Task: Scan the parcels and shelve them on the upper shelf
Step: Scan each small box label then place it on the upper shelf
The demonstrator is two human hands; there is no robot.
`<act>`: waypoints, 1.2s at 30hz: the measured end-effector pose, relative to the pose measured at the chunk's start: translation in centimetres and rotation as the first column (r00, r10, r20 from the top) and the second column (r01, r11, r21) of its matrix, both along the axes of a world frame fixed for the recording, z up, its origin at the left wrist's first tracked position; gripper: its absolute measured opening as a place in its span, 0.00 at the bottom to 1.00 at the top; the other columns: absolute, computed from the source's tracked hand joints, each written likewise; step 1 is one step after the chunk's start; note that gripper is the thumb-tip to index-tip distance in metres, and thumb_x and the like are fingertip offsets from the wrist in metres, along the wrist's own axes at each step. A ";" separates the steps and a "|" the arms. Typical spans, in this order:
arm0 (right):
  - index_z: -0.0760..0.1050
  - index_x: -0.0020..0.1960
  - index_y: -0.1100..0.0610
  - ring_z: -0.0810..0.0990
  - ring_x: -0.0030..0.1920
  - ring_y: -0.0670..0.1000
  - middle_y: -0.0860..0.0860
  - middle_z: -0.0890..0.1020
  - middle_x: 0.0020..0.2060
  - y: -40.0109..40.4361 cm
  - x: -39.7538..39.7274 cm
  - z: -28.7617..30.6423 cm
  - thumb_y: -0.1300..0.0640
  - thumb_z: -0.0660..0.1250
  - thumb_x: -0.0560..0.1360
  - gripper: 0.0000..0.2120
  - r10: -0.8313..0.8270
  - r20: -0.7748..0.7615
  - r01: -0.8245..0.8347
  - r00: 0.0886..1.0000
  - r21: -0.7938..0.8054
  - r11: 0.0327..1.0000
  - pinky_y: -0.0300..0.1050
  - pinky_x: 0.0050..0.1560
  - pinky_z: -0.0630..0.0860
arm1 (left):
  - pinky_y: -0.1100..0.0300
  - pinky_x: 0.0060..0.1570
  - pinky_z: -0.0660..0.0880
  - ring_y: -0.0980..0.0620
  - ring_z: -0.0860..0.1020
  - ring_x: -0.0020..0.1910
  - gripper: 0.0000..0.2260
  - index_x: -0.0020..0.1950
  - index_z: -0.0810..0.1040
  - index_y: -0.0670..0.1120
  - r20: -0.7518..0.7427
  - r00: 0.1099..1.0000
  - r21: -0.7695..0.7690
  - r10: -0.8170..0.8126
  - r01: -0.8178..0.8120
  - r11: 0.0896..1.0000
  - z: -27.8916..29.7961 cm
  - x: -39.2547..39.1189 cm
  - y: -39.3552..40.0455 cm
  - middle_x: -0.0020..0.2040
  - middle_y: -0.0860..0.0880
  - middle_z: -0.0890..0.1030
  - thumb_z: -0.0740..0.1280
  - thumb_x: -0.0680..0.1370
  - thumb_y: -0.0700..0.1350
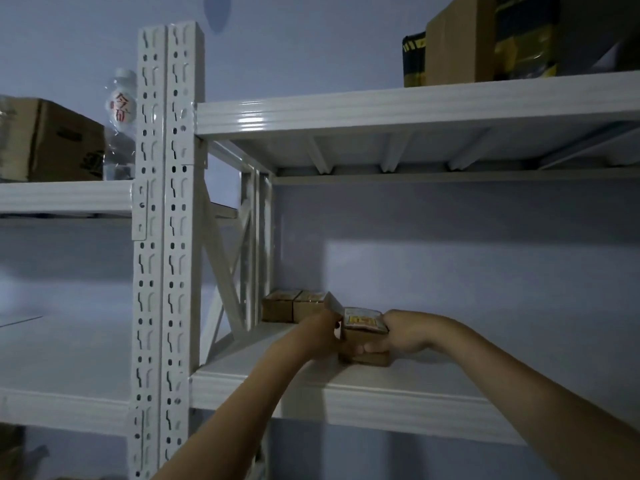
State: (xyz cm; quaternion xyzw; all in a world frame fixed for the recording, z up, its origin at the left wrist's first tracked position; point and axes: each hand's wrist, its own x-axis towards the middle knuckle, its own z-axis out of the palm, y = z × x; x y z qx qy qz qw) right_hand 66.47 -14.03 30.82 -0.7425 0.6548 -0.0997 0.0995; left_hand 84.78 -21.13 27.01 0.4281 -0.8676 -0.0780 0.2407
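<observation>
Both-handed now: left hand [330, 329] and right hand [403, 332] grasp the parcel [363, 336] from opposite sides, near the shelf's [346, 393] front edge; two shelved parcels [294, 304] lie back-left.

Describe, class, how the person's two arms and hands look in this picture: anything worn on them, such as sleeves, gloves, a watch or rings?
Both arms are bare along all that shows, from the lower edge of the picture to the fingers; no sleeve is in view. The left hand and the right hand wear no gloves. No watch, band or ring can be seen, though the light is dim.
</observation>
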 end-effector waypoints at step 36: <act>0.71 0.60 0.60 0.77 0.50 0.54 0.53 0.77 0.50 -21.7 -1.0 2.5 0.39 0.74 0.73 0.29 -0.042 -0.333 0.045 0.942 0.002 0.999 0.47 0.51 0.74 | 0.56 0.50 0.71 0.44 0.76 0.56 0.21 0.56 0.81 0.41 0.395 0.875 -0.174 0.280 -0.228 0.958 4.1 -3.9 -17.9 0.52 0.43 0.80 0.70 0.75 0.58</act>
